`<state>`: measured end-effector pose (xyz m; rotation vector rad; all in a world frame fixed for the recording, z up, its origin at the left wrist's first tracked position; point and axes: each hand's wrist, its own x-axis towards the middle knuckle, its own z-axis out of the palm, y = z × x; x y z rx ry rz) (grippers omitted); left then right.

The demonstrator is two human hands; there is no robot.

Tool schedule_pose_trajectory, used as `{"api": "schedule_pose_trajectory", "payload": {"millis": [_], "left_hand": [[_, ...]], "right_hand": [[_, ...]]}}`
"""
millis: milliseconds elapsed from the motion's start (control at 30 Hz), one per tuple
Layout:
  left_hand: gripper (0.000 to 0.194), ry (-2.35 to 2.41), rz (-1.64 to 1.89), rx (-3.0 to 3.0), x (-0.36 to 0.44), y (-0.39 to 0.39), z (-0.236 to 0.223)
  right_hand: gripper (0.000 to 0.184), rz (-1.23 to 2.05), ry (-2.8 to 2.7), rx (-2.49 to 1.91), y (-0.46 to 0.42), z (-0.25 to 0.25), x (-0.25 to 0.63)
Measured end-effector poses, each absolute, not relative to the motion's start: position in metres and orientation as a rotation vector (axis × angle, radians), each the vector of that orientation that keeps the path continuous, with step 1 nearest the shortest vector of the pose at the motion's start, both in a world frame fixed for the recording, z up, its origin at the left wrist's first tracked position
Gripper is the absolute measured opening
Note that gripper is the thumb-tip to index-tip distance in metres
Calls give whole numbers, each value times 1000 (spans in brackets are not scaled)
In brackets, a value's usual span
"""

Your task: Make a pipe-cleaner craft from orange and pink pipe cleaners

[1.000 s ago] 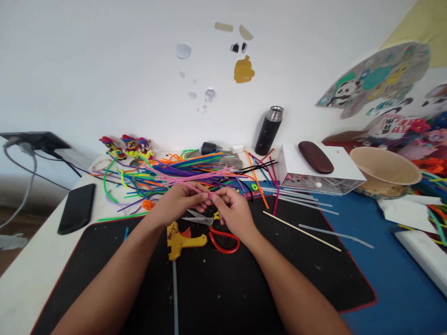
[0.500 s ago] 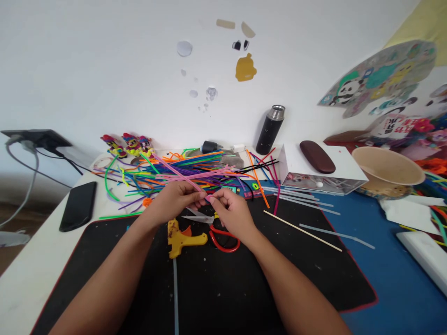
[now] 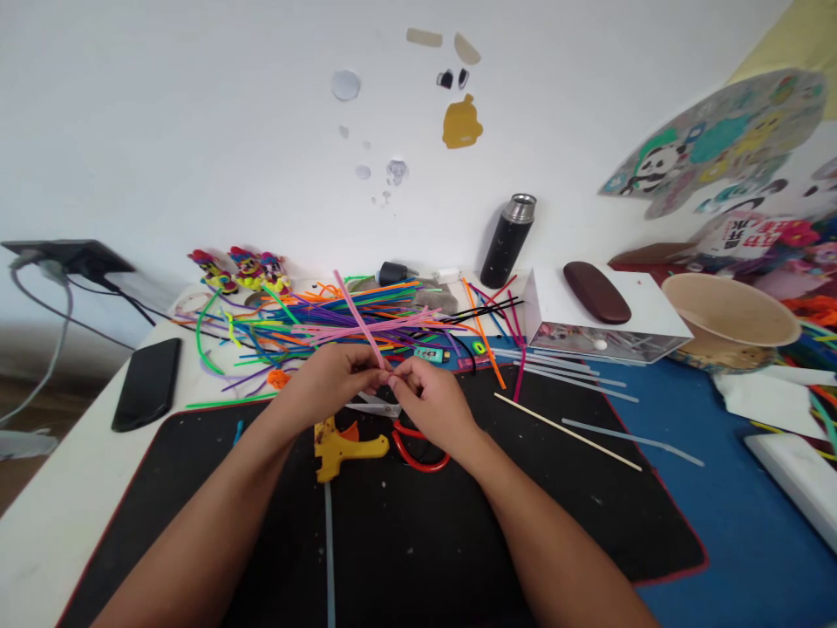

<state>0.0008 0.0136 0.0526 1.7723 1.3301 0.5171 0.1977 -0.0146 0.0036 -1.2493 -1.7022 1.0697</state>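
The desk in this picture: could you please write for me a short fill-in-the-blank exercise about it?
1. The left hand and right hand hold slender craft material coloured ____.
2. The scissors' handles are ____.
3. The brown case lies on a ____ box.

Missing words: pink; red; white.

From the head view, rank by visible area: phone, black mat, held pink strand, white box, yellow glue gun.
1. Black mat
2. White box
3. Phone
4. Yellow glue gun
5. Held pink strand, partly hidden
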Motion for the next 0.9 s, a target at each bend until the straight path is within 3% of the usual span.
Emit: {"api": "schedule_pose_trajectory", "payload": {"millis": [333, 567, 900], "left_hand": [[28, 1250, 519, 1634, 1, 15, 53], [36, 1197, 737, 1425, 11, 15, 55], [44, 1180, 732, 1355, 16, 15, 57]], "right_hand": [[14, 1226, -1572, -1224, -14, -2, 196], [24, 1439, -1355, -1078, -13, -1, 196], [25, 1365, -1315, -1109, -12, 5, 197]]}}
